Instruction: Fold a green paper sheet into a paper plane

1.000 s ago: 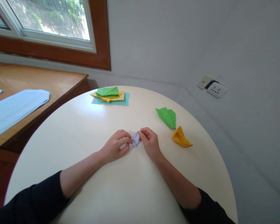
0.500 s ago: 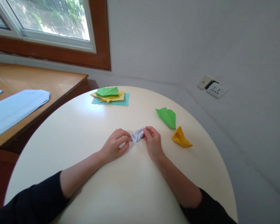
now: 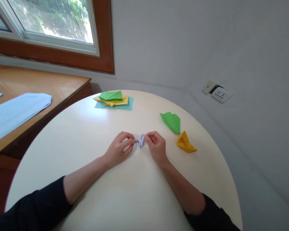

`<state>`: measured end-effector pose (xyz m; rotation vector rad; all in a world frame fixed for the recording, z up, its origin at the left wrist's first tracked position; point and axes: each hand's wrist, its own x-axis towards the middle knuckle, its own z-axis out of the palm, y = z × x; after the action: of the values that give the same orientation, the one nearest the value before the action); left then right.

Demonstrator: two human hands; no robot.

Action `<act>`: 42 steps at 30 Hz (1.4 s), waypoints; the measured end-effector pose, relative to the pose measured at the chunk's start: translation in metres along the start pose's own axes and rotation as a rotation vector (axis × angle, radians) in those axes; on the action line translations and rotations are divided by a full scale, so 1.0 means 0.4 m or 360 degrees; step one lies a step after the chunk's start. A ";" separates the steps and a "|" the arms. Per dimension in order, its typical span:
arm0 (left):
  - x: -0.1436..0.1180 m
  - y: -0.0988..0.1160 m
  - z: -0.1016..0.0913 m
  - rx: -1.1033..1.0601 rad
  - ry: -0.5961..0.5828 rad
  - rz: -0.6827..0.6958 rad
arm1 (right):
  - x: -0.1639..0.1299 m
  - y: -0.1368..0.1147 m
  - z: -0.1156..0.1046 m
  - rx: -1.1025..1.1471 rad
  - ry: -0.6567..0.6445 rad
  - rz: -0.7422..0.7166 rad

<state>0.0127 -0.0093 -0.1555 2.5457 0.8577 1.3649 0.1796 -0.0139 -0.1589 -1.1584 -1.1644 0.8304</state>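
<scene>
A small folded piece of pale lilac paper (image 3: 141, 140) sits between my two hands near the middle of the round white table (image 3: 91, 128). My left hand (image 3: 119, 150) pinches its left side with thumb and fingertips. My right hand (image 3: 156, 147) pinches its right side. Both wrists rest on the tabletop. Much of the paper is hidden by my fingers.
A green folded paper (image 3: 171, 121) and a yellow folded paper boat (image 3: 185, 143) lie to the right of my hands. A stack of coloured sheets (image 3: 113, 99) lies at the table's far side. A wooden desk (image 3: 38, 86) with white papers (image 3: 13, 112) stands at left. A wall socket (image 3: 218, 93) sits at right.
The lilac paper was pulled wider half a second ago and is now squeezed narrow again between my fingertips. My hands have stayed in the same spot.
</scene>
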 end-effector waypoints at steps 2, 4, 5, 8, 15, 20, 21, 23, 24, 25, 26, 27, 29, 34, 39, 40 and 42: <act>0.001 0.002 -0.001 0.0008 0.0028 -0.0002 | -0.001 0.000 -0.003 -0.0109 0.0012 -0.0065; 0.001 0.003 -0.003 0.0018 0.0056 -0.0013 | 0.001 -0.001 -0.010 -0.0228 0.0051 -0.0142; 0.001 0.003 -0.003 0.0021 0.0065 -0.0020 | 0.003 -0.002 -0.015 -0.0293 0.0081 -0.0182; 0.000 0.003 -0.004 0.0023 0.0066 -0.0039 | 0.013 -0.004 -0.038 -0.0504 0.0214 -0.0300; -0.002 0.003 -0.001 0.0002 0.0071 -0.0018 | 0.051 0.004 -0.107 -0.0869 0.0559 -0.0453; -0.003 0.001 -0.001 0.0004 0.0073 -0.0028 | 0.063 0.014 -0.122 -0.0971 0.0597 -0.0470; -0.003 0.001 -0.001 0.0002 0.0073 -0.0029 | 0.064 0.016 -0.123 -0.0974 0.0606 -0.0459; -0.003 0.001 -0.001 -0.0003 0.0072 -0.0038 | 0.065 0.019 -0.124 -0.0965 0.0625 -0.0434; -0.003 0.000 0.000 -0.0006 0.0074 -0.0045 | 0.065 0.020 -0.125 -0.0957 0.0633 -0.0424; -0.003 0.000 0.000 -0.0010 0.0076 -0.0052 | 0.065 0.021 -0.125 -0.0949 0.0639 -0.0416; -0.003 0.000 0.000 -0.0013 0.0079 -0.0061 | 0.064 0.022 -0.125 -0.0942 0.0644 -0.0410; -0.003 0.000 0.000 -0.0017 0.0081 -0.0069 | 0.064 0.023 -0.125 -0.0936 0.0648 -0.0406; -0.002 -0.001 0.000 -0.0025 0.0081 -0.0083 | 0.064 0.023 -0.124 -0.0932 0.0650 -0.0411; -0.001 0.000 -0.002 -0.0031 0.0067 -0.0108 | 0.063 0.023 -0.122 -0.0939 0.0648 -0.0430; 0.000 0.000 -0.003 -0.0034 0.0071 -0.0124 | 0.062 0.027 -0.124 -0.0990 0.0628 -0.0467; 0.000 0.000 -0.002 -0.0036 0.0073 -0.0128 | 0.063 0.029 -0.125 -0.1033 0.0612 -0.0501; -0.001 -0.001 -0.002 -0.0038 0.0077 -0.0136 | 0.066 0.034 -0.124 -0.1155 0.0560 -0.0580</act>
<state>0.0119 -0.0093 -0.1554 2.4377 0.9409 1.4081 0.2350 0.0018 -0.1652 -1.5285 -1.3573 -0.1064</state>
